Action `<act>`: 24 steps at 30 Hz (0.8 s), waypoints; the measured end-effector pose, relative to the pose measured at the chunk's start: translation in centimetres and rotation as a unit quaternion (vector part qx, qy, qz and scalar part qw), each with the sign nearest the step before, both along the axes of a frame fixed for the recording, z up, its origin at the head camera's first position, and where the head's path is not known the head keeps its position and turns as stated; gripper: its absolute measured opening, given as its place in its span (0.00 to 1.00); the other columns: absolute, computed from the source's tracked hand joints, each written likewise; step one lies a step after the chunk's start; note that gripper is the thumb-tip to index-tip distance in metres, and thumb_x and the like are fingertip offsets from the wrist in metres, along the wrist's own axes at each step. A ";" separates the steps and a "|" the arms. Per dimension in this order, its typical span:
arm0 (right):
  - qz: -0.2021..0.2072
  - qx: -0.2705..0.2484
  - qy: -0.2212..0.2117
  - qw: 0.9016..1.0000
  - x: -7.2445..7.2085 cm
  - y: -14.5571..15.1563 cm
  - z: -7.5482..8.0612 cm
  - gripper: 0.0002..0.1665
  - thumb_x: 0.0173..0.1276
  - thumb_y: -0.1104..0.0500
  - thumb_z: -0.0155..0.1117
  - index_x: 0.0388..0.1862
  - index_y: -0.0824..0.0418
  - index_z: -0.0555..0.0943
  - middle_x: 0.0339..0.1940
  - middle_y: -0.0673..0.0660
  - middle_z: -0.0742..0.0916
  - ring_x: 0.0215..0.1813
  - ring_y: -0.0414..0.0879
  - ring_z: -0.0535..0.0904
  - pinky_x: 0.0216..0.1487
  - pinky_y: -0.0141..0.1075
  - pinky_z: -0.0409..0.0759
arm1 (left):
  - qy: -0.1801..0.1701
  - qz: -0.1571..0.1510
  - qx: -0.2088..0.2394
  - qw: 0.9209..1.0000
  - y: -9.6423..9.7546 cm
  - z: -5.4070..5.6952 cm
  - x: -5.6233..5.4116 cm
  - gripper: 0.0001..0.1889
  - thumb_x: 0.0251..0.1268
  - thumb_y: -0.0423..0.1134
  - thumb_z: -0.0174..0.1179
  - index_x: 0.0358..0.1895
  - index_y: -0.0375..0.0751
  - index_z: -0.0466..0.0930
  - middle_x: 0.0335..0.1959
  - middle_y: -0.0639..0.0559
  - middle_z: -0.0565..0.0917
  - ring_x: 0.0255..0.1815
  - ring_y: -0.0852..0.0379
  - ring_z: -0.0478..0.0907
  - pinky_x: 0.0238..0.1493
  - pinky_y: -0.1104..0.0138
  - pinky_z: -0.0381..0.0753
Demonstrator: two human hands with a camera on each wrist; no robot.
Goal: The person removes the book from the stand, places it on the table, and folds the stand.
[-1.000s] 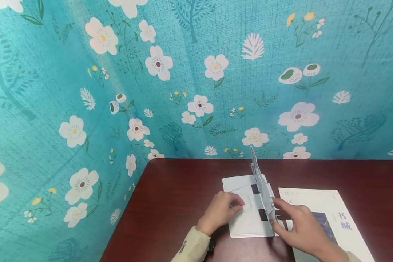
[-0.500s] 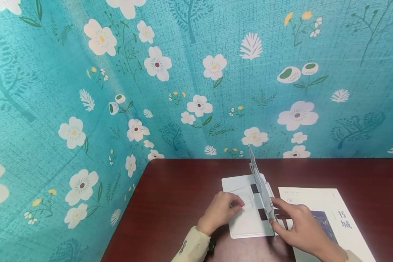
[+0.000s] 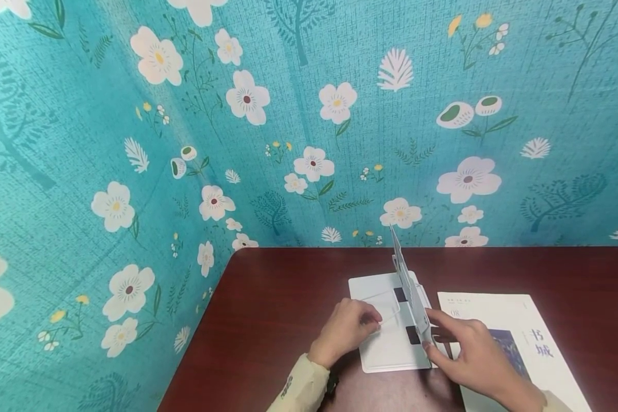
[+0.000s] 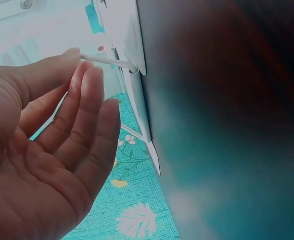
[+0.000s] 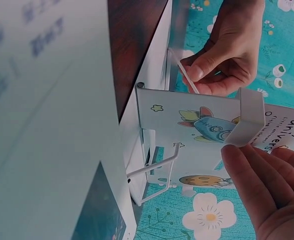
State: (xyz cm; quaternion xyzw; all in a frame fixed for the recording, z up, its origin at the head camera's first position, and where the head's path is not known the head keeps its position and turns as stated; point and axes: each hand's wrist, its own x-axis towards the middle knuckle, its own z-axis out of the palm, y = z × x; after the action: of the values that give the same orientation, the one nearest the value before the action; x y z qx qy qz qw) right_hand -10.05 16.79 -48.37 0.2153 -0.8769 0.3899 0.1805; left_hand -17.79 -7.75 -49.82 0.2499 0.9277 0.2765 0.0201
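A white folding book stand [image 3: 414, 300] lies with its base plate [image 3: 388, 352] on the table and its panel tilted up. My left hand [image 3: 345, 329] pinches a thin white wire bar [image 4: 104, 60] between thumb and forefinger, just above the base. On the panel's other side, my right hand [image 3: 474, 357] grips the panel near its lower near edge. The right wrist view shows a cartoon print [image 5: 212, 129] on the panel and a white ledge [image 5: 252, 116] by my right fingers. Another bent wire [image 5: 159, 164] sticks out below that. Two dark pads [image 3: 414, 335] sit on the base.
A white-covered book [image 3: 543, 355] with a dark blue picture lies on the right, partly under my right hand and forearm. The dark red table [image 3: 278, 297] meets a teal flowered cloth [image 3: 288, 114] at its back and left.
The wire bar by my left hand now stands out more clearly, its end lifted closer to the panel. My left fingers have shifted slightly; my right hand keeps its place.
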 end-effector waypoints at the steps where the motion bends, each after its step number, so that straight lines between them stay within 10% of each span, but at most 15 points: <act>1: 0.000 0.001 -0.001 1.000 0.0 0.0 0.0 0.30 0.52 0.66 0.77 0.57 0.64 0.84 0.44 0.63 0.94 0.35 0.30 0.89 0.32 0.22 0.84 | 0.000 0.001 -0.002 1.000 0.0 0.0 0.0 0.04 0.63 0.36 0.73 0.38 0.51 0.93 0.31 0.61 0.91 0.29 0.74 0.74 0.36 0.80 0.75; 24: 0.000 0.004 -0.006 1.000 -0.1 0.1 -0.1 0.30 0.51 0.66 0.78 0.57 0.64 0.84 0.45 0.64 0.93 0.36 0.32 0.90 0.31 0.24 0.85 | -0.035 -0.009 -0.028 0.999 -0.1 -0.1 0.2 0.04 0.62 0.35 0.73 0.37 0.50 0.93 0.32 0.61 0.91 0.29 0.73 0.74 0.36 0.80 0.76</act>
State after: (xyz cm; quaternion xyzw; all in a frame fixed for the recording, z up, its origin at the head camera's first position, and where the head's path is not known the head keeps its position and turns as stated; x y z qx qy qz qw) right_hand -10.11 16.88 -48.49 0.2132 -0.8795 0.3880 0.1745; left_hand -17.58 -7.89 -49.87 0.2478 0.9316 0.2584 0.0619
